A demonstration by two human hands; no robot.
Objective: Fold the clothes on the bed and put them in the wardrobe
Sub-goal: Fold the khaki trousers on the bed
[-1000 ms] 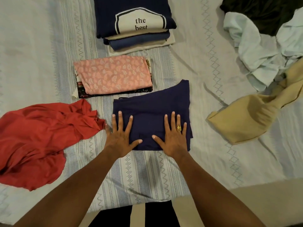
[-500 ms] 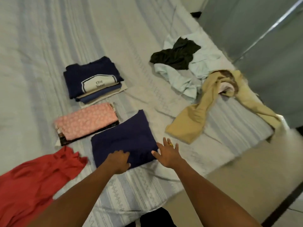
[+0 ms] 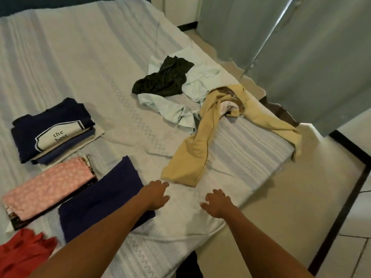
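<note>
Left grip (image 3: 154, 195), a bare hand: fingers loosely curled, holding nothing, positioned over the right edge of the folded dark navy garment (image 3: 104, 195), with the forearm crossing that garment's near corner. Right grip (image 3: 217, 202), a bare hand: fingers loosely curled, holding nothing, positioned over bare sheet near the bed's edge. The two grips are apart from each other.

Folded items lie on the left part of the bed with the pale striped sheet (image 3: 90, 67):
- The folded dark navy garment lies flat, nearest the person.
- The folded pink patterned cloth (image 3: 48, 189) lies just beside it, on top of a dark printed piece.
- The stack topped by a navy shirt with a cream panel reading "the best" (image 3: 50, 129) lies beyond the pink cloth.

Unfolded items:
- The crumpled red garment (image 3: 22, 253) is at the lower left corner.
- The tan-yellow garment (image 3: 192, 157) is sprawled near the left grip, not touching it.
- The pale mint garment (image 3: 170, 111) is bunched beyond the tan one and touches it.
- The dark olive-black garment (image 3: 166, 79) rests on the mint one.

Grey panels (image 3: 311, 57) stand beyond the cream tiled floor (image 3: 281, 207); whether they belong to the wardrobe cannot be determined
</note>
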